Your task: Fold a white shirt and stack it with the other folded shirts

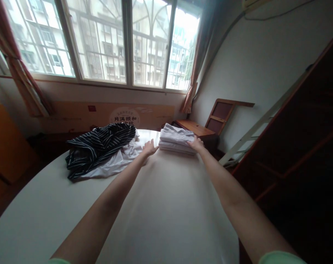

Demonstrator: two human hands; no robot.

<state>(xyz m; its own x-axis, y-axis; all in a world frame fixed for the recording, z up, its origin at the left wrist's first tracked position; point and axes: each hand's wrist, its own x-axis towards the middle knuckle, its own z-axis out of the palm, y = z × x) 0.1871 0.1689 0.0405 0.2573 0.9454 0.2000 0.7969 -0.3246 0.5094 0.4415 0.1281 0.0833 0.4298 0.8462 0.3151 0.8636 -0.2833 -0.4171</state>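
A stack of folded light-coloured clothes (175, 137), which look like shirts, lies near the far edge of the white round table (166, 205). My right hand (196, 143) is at the stack's right edge, its thumb on the front and its fingers around the side. Just off the left side of the stack is my left hand (150, 148), fingers apart and holding nothing. To its left lie a crumpled black-and-white striped garment (100, 141) and, partly under it, a rumpled white garment (118, 159).
Behind the table stands a long printed cardboard panel (86, 115) below barred windows (100, 44). A wooden cabinet (196, 127) and a chair-like frame (221, 110) are at the back right. A pale ladder (245, 141) leans beside dark furniture (292, 157).
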